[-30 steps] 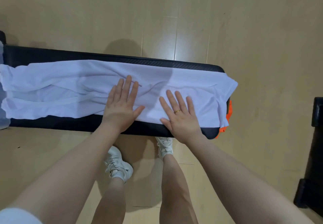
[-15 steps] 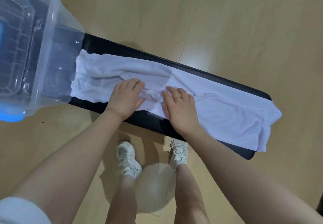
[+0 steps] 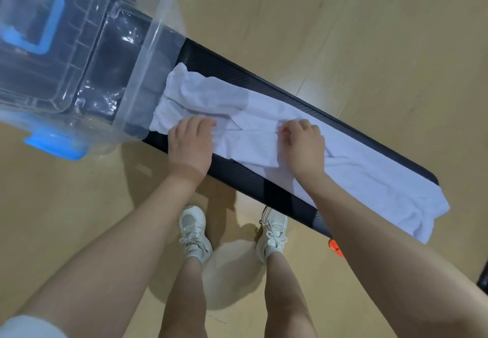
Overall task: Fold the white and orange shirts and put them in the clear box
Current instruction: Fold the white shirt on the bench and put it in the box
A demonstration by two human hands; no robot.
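On the bench [image 3: 232, 176], white shirt [image 3: 364, 168] lengthwise, both hands gripping

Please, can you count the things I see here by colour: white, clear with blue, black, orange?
White: 3, the shirt and two shoes
Clear with blue: 1, the box
Black: 1, the bench
Orange: 1, a small piece of cloth under the bench end
Total: 6

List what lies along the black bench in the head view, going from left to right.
Clear plastic box with blue handles → left hand gripping the white shirt → right hand gripping it too → loose end of the white shirt → small orange scrap peeking below the black bench.
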